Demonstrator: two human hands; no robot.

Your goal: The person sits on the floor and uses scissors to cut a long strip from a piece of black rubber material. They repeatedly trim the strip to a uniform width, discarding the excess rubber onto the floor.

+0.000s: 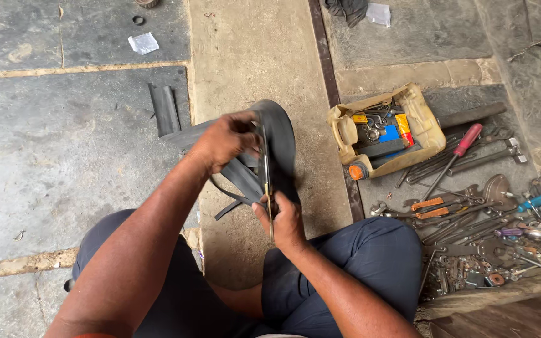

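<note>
Left hand [223, 141] gripping, right hand [283, 222] clenched

Rubber inner tube [280, 141]: black. Scissors [268, 181]: brass-yellow and steel. Trousers [370, 256]: dark navy. Cut plastic container [424, 125]: cream-tan. Screwdriver [466, 141]: red handle. Floor [64, 156]: grey stone, tan joints.

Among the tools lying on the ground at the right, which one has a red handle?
The screwdriver just right of the cut-open beige container. Its handle is red; the pliers nearby have orange grips, and another tool farther right has a blue handle.
</note>
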